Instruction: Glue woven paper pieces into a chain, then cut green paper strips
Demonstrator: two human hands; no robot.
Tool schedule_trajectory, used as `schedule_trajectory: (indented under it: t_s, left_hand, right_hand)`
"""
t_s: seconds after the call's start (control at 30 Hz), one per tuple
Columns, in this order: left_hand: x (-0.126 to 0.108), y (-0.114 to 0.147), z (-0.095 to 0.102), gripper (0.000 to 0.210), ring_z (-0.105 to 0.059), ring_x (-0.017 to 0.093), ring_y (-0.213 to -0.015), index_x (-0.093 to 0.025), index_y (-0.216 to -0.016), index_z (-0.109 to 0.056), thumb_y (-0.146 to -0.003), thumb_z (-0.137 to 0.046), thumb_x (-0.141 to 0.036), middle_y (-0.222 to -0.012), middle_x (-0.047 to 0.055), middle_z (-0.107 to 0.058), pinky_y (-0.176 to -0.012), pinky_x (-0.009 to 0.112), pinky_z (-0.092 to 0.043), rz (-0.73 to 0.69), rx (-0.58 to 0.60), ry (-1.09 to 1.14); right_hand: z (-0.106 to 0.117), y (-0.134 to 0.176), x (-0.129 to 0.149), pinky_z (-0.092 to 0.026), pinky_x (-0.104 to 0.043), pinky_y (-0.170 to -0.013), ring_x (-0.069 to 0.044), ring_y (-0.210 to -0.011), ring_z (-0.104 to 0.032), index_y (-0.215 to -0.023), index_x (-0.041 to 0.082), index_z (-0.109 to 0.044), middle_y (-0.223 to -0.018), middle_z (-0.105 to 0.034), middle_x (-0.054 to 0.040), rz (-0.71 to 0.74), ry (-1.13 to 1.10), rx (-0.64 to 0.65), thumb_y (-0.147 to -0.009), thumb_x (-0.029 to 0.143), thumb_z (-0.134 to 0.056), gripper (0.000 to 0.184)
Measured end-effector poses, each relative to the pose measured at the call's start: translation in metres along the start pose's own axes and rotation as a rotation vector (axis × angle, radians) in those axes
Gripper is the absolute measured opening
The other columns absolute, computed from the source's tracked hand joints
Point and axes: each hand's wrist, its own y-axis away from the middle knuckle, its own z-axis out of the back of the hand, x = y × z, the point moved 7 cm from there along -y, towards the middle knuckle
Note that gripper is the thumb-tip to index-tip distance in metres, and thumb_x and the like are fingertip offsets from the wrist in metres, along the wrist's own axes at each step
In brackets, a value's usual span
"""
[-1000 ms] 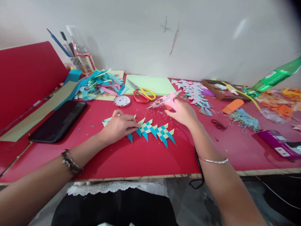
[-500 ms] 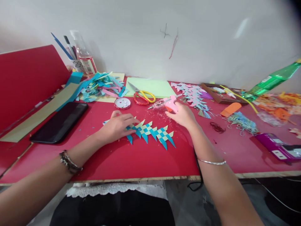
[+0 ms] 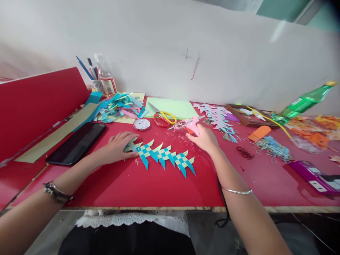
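Observation:
A row of woven paper fish (image 3: 163, 154) in blue and pale yellow lies on the red tabletop, overlapping nose to tail. My left hand (image 3: 119, 147) is at the row's left end, its thumb and fingers around the leftmost fish and partly hiding it. My right hand (image 3: 204, 139) is closed round the handle of a pink glue gun (image 3: 191, 125), whose nozzle points left over the table. Wispy glue threads lie below the nozzle. Scissors (image 3: 162, 119) with red and yellow handles and a round white lid (image 3: 141, 124) lie behind the fish.
A black phone (image 3: 77, 143) and long paper strips (image 3: 58, 132) lie to the left. Paper scraps (image 3: 119, 106), a clear bottle (image 3: 106, 78) and a pen cup (image 3: 97, 85) stand behind. On the right are a green bottle (image 3: 302, 102), a purple device (image 3: 310, 177) and a pink woven piece (image 3: 216, 115).
My left hand has slid left from over the row's middle to its left end, uncovering more fish. My right hand still holds the glue gun. The camera view has tilted up slightly.

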Motion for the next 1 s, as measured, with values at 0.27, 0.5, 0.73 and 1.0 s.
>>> schedule_trajectory:
  t_s: [0.27,0.5,0.73,1.0]
  left_hand:
    - [0.005,0.01,0.006,0.073,-0.046,0.027,-0.111,-0.021,-0.128,-0.031,-0.067,-0.057,-0.052,-0.128,0.012,-0.042,-0.087,0.036,-0.041,0.047,0.041,0.257]
    - [0.033,0.016,0.015,0.069,-0.046,0.025,-0.109,-0.022,-0.128,-0.035,-0.07,-0.054,-0.053,-0.127,0.008,-0.045,-0.091,0.034,-0.038,0.028,0.147,0.146]
    - [0.016,-0.017,0.061,0.046,-0.053,0.02,-0.093,-0.02,-0.114,-0.05,-0.078,-0.045,-0.049,-0.117,0.007,-0.054,-0.082,0.032,-0.042,-0.079,-0.09,0.098]
    - [0.017,-0.09,0.048,0.031,-0.05,0.028,-0.102,-0.014,-0.091,-0.064,-0.083,-0.037,-0.029,-0.106,0.015,-0.059,-0.079,0.039,-0.037,-0.109,-0.24,-0.089]
  right_hand:
    - [-0.002,0.001,0.002,-0.035,-0.027,-0.052,-0.025,-0.079,-0.059,-0.113,0.017,-0.049,-0.094,-0.063,-0.0111,0.003,0.019,0.016,-0.072,0.051,-0.048,0.053]
    - [-0.002,0.001,0.005,-0.034,-0.026,-0.051,-0.023,-0.077,-0.06,-0.107,0.017,-0.051,-0.09,-0.064,-0.01,0.015,0.039,0.018,-0.073,0.051,-0.048,0.048]
    - [-0.005,0.002,0.008,-0.036,-0.026,-0.055,-0.025,-0.084,-0.059,-0.115,0.015,-0.047,-0.098,-0.063,-0.012,0.005,0.052,0.048,-0.072,0.05,-0.05,0.055]
    - [-0.01,-0.001,0.007,-0.036,-0.026,-0.054,-0.025,-0.084,-0.059,-0.111,0.015,-0.05,-0.097,-0.063,-0.0117,-0.015,0.054,0.067,-0.073,0.05,-0.048,0.051]
